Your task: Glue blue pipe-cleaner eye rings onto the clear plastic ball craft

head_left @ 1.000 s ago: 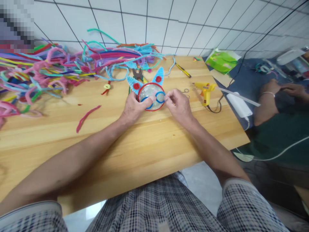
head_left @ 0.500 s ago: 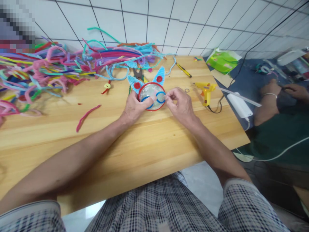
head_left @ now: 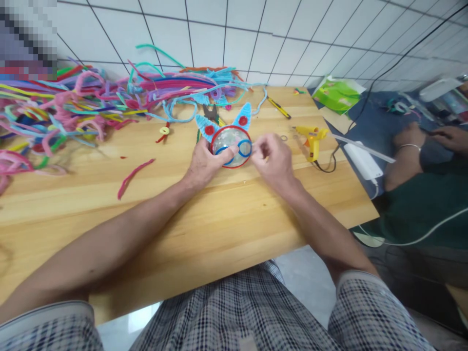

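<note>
My left hand (head_left: 204,161) is closed on the left side of a round animal-face craft (head_left: 239,161), its thumb lying across the front. The craft has a clear, shiny middle, a red rim, blue glasses-like rings and two fuzzy blue ears (head_left: 243,117) with red dots. At its right edge my right hand (head_left: 272,156) is pinched, slightly blurred; what lies between the fingertips cannot be made out. Just behind the craft lie dark-jawed pliers (head_left: 211,113), partly hidden by the ears.
Tangled pipe cleaners (head_left: 84,102) cover the table's back left. A red pipe-cleaner piece (head_left: 135,178) lies left of my hands. A yellow glue gun (head_left: 310,139) and a yellow utility knife (head_left: 279,107) lie to the right. Another person's forearm (head_left: 404,156) is at the far right.
My right hand's fingertips have moved slightly away from the blue ring at the craft's right edge. The left hand keeps its hold. The whole view has shifted slightly.
</note>
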### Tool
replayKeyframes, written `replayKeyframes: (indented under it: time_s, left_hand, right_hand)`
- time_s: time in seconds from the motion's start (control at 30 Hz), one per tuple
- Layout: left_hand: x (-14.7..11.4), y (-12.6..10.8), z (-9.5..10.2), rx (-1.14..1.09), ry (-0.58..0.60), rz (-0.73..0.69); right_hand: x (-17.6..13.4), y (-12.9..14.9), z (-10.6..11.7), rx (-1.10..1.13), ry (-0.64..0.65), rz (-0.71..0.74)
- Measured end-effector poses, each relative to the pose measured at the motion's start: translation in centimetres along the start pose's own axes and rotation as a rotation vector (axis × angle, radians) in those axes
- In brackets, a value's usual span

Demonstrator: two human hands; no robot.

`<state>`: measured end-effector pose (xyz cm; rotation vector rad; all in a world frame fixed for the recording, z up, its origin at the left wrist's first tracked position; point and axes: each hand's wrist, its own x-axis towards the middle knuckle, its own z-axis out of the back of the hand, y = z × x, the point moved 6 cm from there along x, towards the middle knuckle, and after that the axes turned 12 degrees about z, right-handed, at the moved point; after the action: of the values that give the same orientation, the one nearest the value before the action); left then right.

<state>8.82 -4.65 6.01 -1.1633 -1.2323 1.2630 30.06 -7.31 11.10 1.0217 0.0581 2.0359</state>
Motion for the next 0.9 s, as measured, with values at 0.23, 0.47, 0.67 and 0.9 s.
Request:
replayKeyframes:
  time_s: [0.23, 0.47, 0.67, 0.9]
  left_hand:
    - [0.3, 0.5, 0.4, -0.031, 0.022, 0.037]
    - [0.1, 0.6, 0.9, -0.078, 0.026, 0.038]
    - [0.8, 1.8, 1.2, -0.173, 0.052, 0.080]
    - [1.2, 2.4, 1.4, -0.191, 0.067, 0.076]
  right_hand:
    - [0.0, -2.6, 2.7, 0.295, -0.291, -0.075]
    - [0.2, -2.4, 2.4, 0.490, -0.188, -0.285]
    - [0.4, -1.0, 2.4, 0.546, -0.140, -0.288]
    - [-0.1, -1.1, 1.9, 0.503, -0.098, -0.320]
